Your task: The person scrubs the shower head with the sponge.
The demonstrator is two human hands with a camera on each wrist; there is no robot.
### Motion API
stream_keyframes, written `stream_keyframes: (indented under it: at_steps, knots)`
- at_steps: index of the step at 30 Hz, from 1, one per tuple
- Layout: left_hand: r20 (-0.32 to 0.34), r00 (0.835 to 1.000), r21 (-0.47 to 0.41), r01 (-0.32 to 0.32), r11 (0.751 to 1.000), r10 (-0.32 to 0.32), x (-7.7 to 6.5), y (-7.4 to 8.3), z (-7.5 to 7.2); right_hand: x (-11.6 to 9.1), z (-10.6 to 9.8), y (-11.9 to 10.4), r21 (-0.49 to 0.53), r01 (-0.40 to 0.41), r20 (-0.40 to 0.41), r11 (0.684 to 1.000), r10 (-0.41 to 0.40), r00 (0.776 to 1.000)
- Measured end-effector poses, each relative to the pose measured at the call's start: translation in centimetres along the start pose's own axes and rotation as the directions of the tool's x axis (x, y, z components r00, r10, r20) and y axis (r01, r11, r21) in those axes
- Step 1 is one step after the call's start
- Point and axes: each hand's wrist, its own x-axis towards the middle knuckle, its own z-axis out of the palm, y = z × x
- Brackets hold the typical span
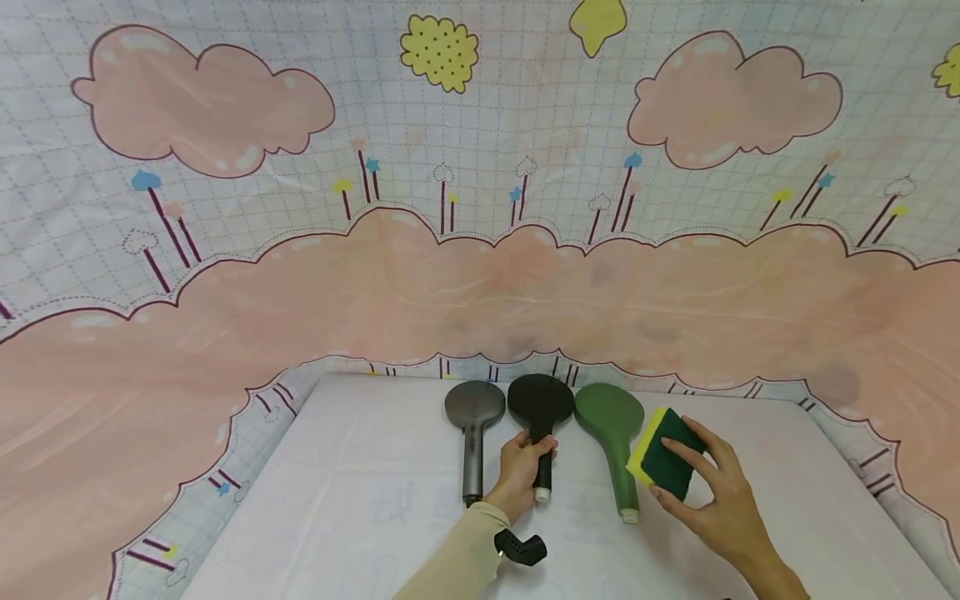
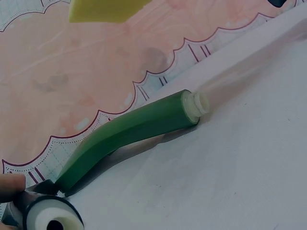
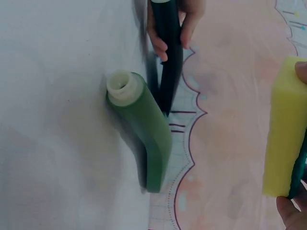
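Observation:
Three handheld shower heads lie in a row in the head view: a grey one [image 1: 474, 408], a black one [image 1: 540, 400] and a green one [image 1: 609, 410]. My left hand [image 1: 517, 475] grips the black one by its handle, whose pale threaded end [image 2: 53, 219] shows in the left wrist view. My right hand [image 1: 720, 500] pinches a yellow and green scouring sponge [image 1: 667, 454] between thumb and fingers, just right of the green shower head. In the right wrist view the sponge's yellow side [image 3: 283, 129] stands apart from the green handle [image 3: 151, 124].
A white tabletop [image 1: 360, 483] lies under the shower heads. Behind it and along its sides hangs a cloth [image 1: 420, 292] printed with pink clouds. A black strap piece [image 1: 521, 549] is on my left wrist.

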Motion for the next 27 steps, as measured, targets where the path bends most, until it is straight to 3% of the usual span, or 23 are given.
stream_keyframes:
  at_steps: [10, 15, 18, 23, 25, 27]
  knots:
    - [0.025, 1.000, 0.038, 0.005, 0.999, -0.006, -0.4, 0.0, -0.3, -0.4, 0.5, 0.0, 0.017, 0.001, 0.008, 1.000, -0.001, 1.000]
    - [-0.035, 0.999, 0.186, -0.014, 0.982, 0.021, -0.4, 0.2, -0.8, -0.4, 0.6, -0.1, 0.018, 0.002, 0.017, 1.000, -0.002, 1.000]
    - [-0.045, 0.998, 0.270, -0.031, 0.962, 0.045, -0.3, 0.3, -1.3, -0.5, 0.7, -0.2, 0.005, -0.013, 0.031, 1.000, 0.013, 0.999]
    - [0.007, 0.998, 0.378, -0.060, 0.924, 0.062, -0.1, 0.7, -2.0, -0.4, 0.8, -0.3, 0.004, -0.018, 0.039, 1.000, 0.018, 0.999]
    - [0.015, 0.996, 0.445, -0.086, 0.892, 0.089, -0.1, 0.9, -2.1, -0.4, 1.0, -0.3, 0.026, -0.003, 0.038, 1.000, 0.002, 0.999]
    - [0.014, 0.991, 0.532, -0.121, 0.838, 0.134, -0.1, 1.2, -2.2, -0.3, 1.3, -0.3, 0.048, 0.016, 0.038, 0.999, -0.018, 0.999]
